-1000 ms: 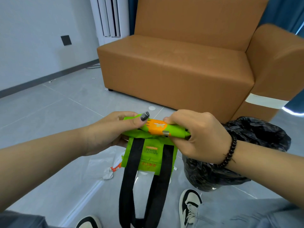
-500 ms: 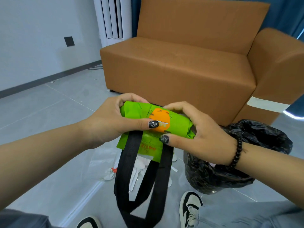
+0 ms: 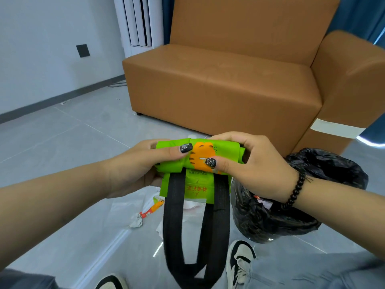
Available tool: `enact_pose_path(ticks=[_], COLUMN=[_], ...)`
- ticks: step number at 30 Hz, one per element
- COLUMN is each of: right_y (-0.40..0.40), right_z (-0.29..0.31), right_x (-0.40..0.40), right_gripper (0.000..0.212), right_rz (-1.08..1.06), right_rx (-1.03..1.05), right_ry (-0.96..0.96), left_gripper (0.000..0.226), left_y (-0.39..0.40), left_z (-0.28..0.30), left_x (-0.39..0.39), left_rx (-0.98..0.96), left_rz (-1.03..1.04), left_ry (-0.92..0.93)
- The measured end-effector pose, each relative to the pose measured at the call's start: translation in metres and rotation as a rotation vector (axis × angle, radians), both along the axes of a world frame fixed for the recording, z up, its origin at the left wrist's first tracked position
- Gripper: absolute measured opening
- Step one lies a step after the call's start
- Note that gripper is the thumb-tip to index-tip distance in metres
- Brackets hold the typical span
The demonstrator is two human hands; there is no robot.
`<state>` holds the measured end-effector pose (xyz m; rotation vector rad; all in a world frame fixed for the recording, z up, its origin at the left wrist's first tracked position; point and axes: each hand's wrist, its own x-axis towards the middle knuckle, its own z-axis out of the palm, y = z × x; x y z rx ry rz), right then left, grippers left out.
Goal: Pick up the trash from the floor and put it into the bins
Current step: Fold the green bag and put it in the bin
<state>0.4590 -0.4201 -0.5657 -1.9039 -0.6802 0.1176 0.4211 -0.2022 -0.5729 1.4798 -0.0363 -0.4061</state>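
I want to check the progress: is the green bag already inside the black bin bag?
No, both hands, left and right, hold the rolled green bag in the air beside the black bin bag.

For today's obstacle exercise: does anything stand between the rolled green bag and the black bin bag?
Nothing visible does. Both hands grip the green bag; the black bin bag sits open just right of it.

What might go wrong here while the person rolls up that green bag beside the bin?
The long black straps hang loose below the green bag that the left hand and right hand grip; they could catch on the rim of the black bin liner when it goes in. The roll may spring open if either hand lets go. The wrappers on the floor lie near the shoes and might get stepped on.
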Motion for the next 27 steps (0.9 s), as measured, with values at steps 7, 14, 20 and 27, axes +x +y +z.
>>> enact_pose_path(ticks=[7, 14, 20, 27], right_y=[-0.002, -0.002, -0.005, -0.009], right_z=[0.004, 0.005, -0.001, 0.0], right_x=[-0.001, 0.004, 0.005, 0.007], right_gripper=[0.032, 0.045, 0.047, 0.034], right_rz=[-0.056, 0.123, 0.052, 0.028], right_rx=[0.027, 0.185, 0.221, 0.093], right_ry=[0.045, 0.652, 0.535, 0.078], left_gripper=[0.066, 0.034, 0.043, 0.074], left_y=[-0.001, -0.005, -0.005, 0.0], left_z=[0.007, 0.011, 0.005, -0.001], left_x=[0.002, 0.001, 0.001, 0.002], left_rx=[0.088, 0.184, 0.149, 0.007], left_rz=[0.016, 0.119, 0.046, -0.027], left_ry=[-0.148, -0.26, -0.177, 0.008])
